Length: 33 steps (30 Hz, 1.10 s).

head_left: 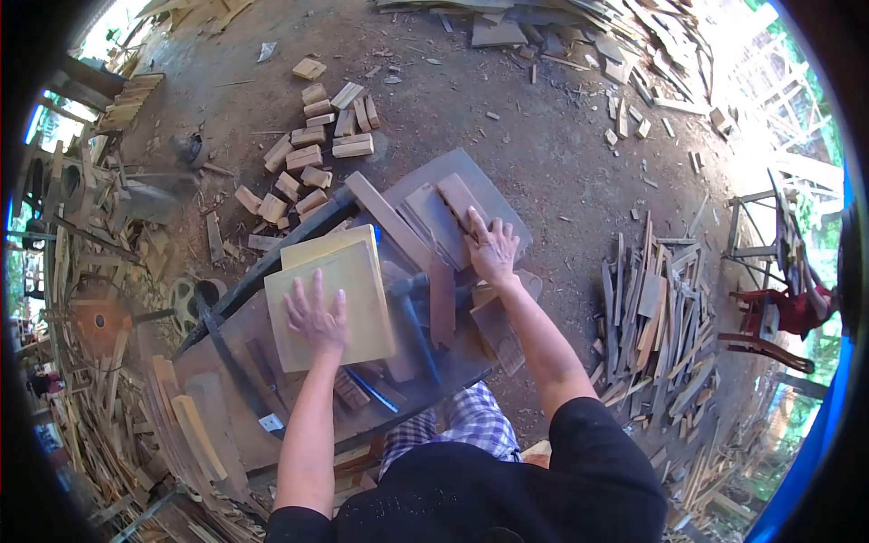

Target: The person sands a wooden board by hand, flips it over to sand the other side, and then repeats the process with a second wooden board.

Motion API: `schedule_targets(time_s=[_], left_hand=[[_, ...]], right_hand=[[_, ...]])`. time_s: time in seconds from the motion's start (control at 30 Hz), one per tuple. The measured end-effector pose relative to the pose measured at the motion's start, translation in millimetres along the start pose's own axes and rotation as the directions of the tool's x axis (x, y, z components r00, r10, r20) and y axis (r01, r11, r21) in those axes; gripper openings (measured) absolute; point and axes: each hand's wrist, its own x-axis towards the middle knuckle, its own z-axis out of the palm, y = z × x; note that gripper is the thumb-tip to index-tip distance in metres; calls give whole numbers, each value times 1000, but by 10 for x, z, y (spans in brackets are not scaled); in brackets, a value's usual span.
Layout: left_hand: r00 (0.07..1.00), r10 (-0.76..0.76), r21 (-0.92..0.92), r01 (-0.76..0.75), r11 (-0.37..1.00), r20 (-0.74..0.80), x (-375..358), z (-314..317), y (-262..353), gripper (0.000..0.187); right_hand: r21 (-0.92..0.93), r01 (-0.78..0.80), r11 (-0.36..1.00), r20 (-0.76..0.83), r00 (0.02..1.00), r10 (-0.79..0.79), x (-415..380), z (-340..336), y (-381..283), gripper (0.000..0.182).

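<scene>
My left hand (317, 317) lies flat with spread fingers on a pale yellowish square board (362, 281), which sits on the work table at the left. My right hand (493, 249) is stretched out, its fingertips resting on a reddish-brown wooden block (461, 197) near the table's far end. Under and beside that block are flat wood pieces (425, 206) and a long wooden strip (387, 220). A narrow brown board (442, 303) lies between my hands, beside a dark metal bar (421, 330). What is under my right palm is hidden.
The dark work table (471, 172) runs diagonally before me. Beyond it, several cut wood blocks (304, 158) are scattered on the dirt floor. Piles of thin offcuts (656, 317) lie at the right, with more scrap (90, 398) at the left. A red chair (783, 312) stands far right.
</scene>
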Motion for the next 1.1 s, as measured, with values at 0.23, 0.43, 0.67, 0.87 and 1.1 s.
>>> schedule_targets(time_s=[0.23,0.43,0.67,0.87,1.1], left_hand=[[1000,0,-17,0,1000,-3,-3,65,-56,65],[999,-34,-45,34,998,-1,-59,145,41,66],[982,191,-140,-189,972,5,-738,-160,490,69],[939,340,-296,-340,893,-55,-1108,-158,204,71],[990,-136,-155,128,980,-42,-912,-185,-848,75]], right_hand=[[7,0,1000,262,965,-2,119,-187,-22,77],[-27,84,996,-149,985,-87,-62,-303,-219,69],[721,155,676,-7,976,-217,-822,-95,-977,31],[791,-33,611,227,943,-243,-1250,118,-1466,45],[745,-109,658,284,944,-165,-1451,87,-1468,54]])
